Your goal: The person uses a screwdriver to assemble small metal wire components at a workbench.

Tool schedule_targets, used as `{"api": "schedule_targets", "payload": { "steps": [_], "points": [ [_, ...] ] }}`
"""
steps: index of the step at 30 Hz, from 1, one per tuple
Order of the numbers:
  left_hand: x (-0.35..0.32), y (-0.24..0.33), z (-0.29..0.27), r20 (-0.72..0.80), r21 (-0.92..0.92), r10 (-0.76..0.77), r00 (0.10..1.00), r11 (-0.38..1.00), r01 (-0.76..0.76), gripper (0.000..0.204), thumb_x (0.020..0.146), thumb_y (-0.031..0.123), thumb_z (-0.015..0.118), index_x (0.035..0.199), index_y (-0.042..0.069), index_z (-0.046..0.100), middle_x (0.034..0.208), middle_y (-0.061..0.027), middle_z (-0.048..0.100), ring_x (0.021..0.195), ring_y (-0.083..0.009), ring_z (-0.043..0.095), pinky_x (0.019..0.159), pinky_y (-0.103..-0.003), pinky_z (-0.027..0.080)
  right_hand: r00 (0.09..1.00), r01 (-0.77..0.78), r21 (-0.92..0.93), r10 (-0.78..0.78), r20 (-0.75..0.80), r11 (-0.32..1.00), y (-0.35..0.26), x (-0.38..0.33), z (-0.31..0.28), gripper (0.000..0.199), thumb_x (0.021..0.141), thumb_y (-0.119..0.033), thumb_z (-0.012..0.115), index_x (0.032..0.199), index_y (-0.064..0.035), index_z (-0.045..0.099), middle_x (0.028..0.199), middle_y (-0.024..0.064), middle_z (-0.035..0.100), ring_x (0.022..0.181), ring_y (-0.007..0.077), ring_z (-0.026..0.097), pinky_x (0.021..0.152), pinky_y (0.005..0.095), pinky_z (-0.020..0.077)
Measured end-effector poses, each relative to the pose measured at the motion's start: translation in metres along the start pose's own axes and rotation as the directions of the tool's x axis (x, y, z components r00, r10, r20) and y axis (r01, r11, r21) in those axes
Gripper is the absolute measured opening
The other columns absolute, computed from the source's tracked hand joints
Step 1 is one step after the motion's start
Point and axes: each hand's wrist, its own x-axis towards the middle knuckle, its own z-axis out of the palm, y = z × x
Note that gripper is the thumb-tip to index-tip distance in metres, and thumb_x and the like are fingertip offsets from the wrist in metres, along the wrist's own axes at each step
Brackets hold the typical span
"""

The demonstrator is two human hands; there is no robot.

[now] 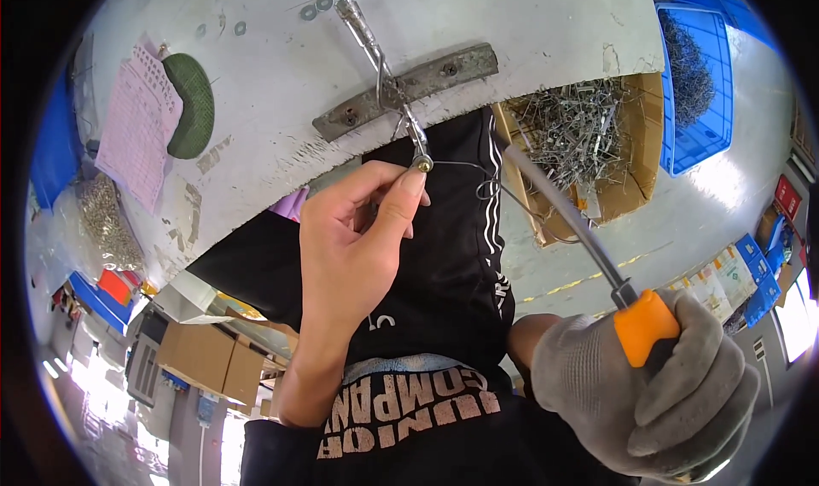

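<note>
My bare left hand pinches a small round brass-coloured piece between thumb and forefinger. That piece sits at the near end of a slim shiny metal fitting, which lies across a curved metal bar screwed to the table's near edge. In my gloved right hand is a screwdriver with an orange and black handle. Its long shaft points up and left, toward the table edge, apart from the fitting. A thin dark wire loops to the right of my left fingers.
Right of the table stands a cardboard box full of metal parts, with a blue crate of small parts beyond. Washers, a green oval pad, a paper sheet and a bag of small parts lie on the table.
</note>
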Motion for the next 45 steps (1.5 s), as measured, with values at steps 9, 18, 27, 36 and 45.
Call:
{"api": "schedule_targets", "payload": {
  "steps": [9, 18, 27, 36, 45],
  "points": [
    [0.0, 0.001, 0.0, -0.003, -0.02, -0.006, 1.0, 1.0, 0.006, 0.017, 0.097, 0.012, 0.065, 0.087, -0.002, 0.069, 0.074, 0.0018, 0.062, 0.063, -0.0036, 0.051, 0.057, -0.02, 0.038, 0.994, -0.047, 0.099, 0.036, 0.106, 0.994, -0.011, 0.008, -0.009, 0.013, 0.095, -0.019, 0.061, 0.084, -0.0161, 0.056, 0.081, -0.0016, 0.059, 0.071, 0.0143, 0.061, 0.063, 0.0286, 0.0503],
    [-0.001, 0.004, 0.001, -0.017, -0.005, -0.025, 1.0, 1.0, 0.025, 0.017, 0.097, 0.011, 0.065, 0.087, -0.002, 0.069, 0.076, 0.0012, 0.063, 0.064, -0.0036, 0.051, 0.057, -0.02, 0.038, 0.966, -0.055, 0.181, 0.007, 0.258, 0.982, -0.03, 0.016, -0.057, 0.01, 0.094, -0.016, 0.063, 0.086, -0.015, 0.057, 0.086, 0.0025, 0.059, 0.077, 0.0208, 0.062, 0.065, 0.0343, 0.0531],
    [-0.001, 0.004, 0.001, -0.017, 0.006, -0.036, 0.999, 0.999, 0.036, 0.016, 0.097, 0.011, 0.065, 0.088, -0.002, 0.069, 0.076, 0.0012, 0.064, 0.064, -0.0035, 0.052, 0.057, -0.019, 0.038, 0.987, 0.02, 0.222, -0.054, 0.149, 0.975, -0.024, 0.013, -0.048, 0.009, 0.091, -0.015, 0.067, 0.087, -0.0149, 0.059, 0.088, 0.0018, 0.06, 0.079, 0.02, 0.062, 0.066, 0.034, 0.0535],
    [-0.001, 0.001, 0.001, -0.018, -0.021, -0.026, 0.999, 0.999, 0.025, 0.016, 0.097, 0.011, 0.066, 0.089, -0.001, 0.069, 0.077, 0.0013, 0.064, 0.065, -0.0033, 0.052, 0.057, -0.019, 0.038, 0.944, 0.009, 0.227, -0.083, 0.32, 0.974, -0.028, 0.014, -0.061, 0.012, 0.089, -0.016, 0.069, 0.085, -0.0159, 0.059, 0.088, 0.0009, 0.06, 0.076, 0.0186, 0.062, 0.065, 0.0334, 0.0534],
    [0.0, -0.005, 0.002, -0.04, 0.001, 0.028, 0.999, 1.0, -0.028, 0.018, 0.096, 0.014, 0.067, 0.086, -0.001, 0.069, 0.068, 0.0034, 0.059, 0.06, -0.0024, 0.049, 0.052, -0.02, 0.035, 0.938, -0.066, 0.186, -0.002, 0.346, 0.98, -0.046, 0.009, -0.065, 0.012, 0.089, -0.017, 0.07, 0.084, -0.0166, 0.059, 0.087, 0.0007, 0.06, 0.074, 0.0183, 0.062, 0.065, 0.033, 0.0531]
  ]
}}
